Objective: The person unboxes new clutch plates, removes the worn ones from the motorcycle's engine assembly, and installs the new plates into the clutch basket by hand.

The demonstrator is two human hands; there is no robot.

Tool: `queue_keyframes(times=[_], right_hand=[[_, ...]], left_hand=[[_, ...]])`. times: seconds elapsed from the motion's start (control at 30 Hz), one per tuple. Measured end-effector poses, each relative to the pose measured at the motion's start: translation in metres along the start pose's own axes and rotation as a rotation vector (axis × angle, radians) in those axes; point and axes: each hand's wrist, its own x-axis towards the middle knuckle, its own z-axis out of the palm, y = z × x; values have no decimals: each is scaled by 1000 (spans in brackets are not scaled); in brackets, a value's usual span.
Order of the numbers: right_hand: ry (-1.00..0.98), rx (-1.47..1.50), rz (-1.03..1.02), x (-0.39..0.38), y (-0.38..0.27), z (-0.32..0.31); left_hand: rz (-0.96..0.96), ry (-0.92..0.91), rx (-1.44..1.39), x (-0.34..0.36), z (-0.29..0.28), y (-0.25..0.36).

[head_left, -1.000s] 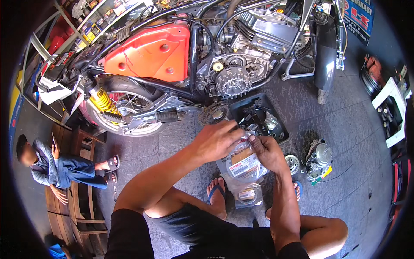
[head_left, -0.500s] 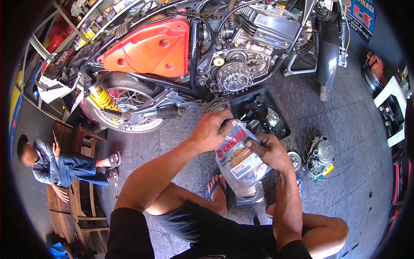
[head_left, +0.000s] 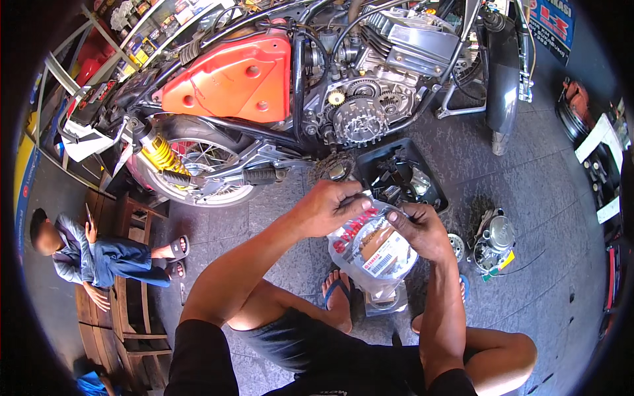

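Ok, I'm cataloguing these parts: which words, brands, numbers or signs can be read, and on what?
I won't copy wording, only locate it.
Plastic bag: large red lettering, readable.
White label: barcode, fine print too small.
Blue banner, upper right: red and white lettering, partly cut off.
Shelf boxes, left banner, shirt: too small or blurred.

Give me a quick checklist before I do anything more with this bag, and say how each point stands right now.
1. Left grip on the clear bag: ok, it holds the upper left corner.
2. Right grip on the bag: ok, the thumb presses its front near the upper right.
3. Bag open at the top: cannot tell, the fingers cover much of that edge.
4. Second packet fully in sight: not ok, the held bag hides part of it.
5. Black tray free of parts: not ok, several lie in it.
6. Engine gears exposed: ok.
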Motion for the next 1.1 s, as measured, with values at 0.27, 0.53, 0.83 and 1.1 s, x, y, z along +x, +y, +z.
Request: queue_keyframes(times=[0.27, 0.53, 0.83, 1.1], right_hand=[[49, 1, -5, -1, 5, 10], [128, -10, -3, 5, 24, -7], [165, -42, -98, 6, 9, 51], [222, 18, -72, 10, 34, 45]], left_hand=[[-294, 380, -155, -2, 9, -4], [-384, -89, -294, -15, -11, -12], [-415, 152, -582, -10, 38, -26], [-489, 138, -584, -13, 40, -24]])
